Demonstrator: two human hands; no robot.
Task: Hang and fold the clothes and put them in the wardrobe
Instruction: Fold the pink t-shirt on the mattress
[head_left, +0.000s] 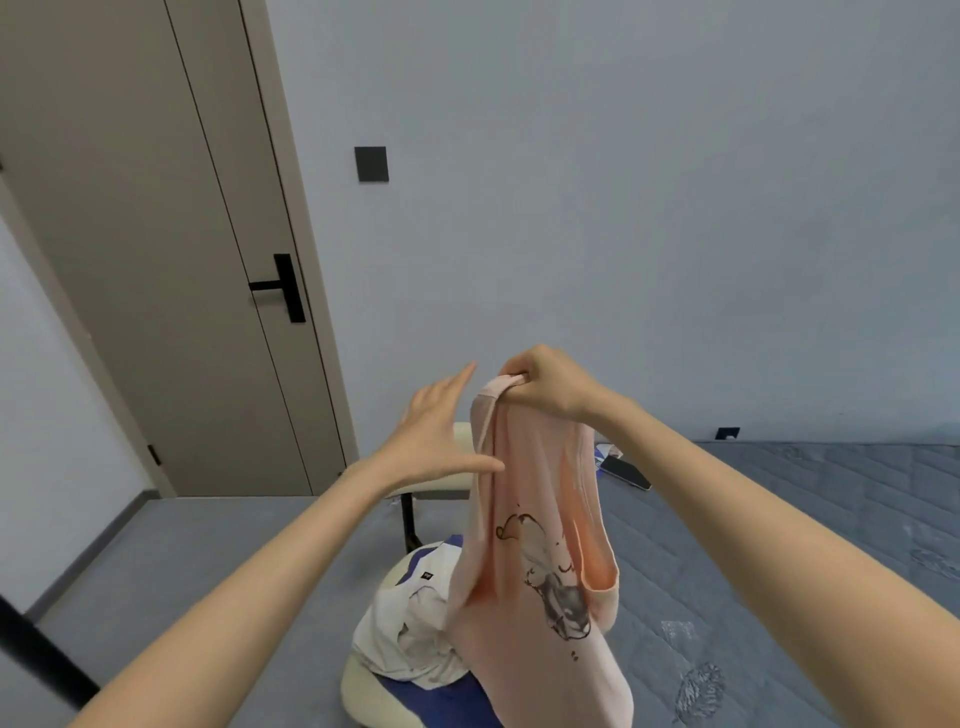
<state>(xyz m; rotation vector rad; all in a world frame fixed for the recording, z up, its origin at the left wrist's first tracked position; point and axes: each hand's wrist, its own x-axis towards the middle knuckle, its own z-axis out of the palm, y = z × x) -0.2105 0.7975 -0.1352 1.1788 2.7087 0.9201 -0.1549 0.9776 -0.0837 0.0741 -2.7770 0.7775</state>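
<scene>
A pale pink shirt (524, 582) with a cartoon print hangs in front of me. My right hand (545, 384) pinches its top edge and holds it up. My left hand (436, 431) is spread just to the left of the shirt, fingers straight, with the thumb touching the fabric's left edge. Below the shirt lies a heap of other clothes: a white garment (410, 629) with a small dark label and a blue one (447, 701), piled on a cream chair seat (358, 691).
A grey quilted mattress (779, 545) fills the right side, with a dark phone (626, 473) lying near its far edge. A taupe door (156, 249) with a black handle stands at the left. Grey floor (208, 545) runs in front of the door.
</scene>
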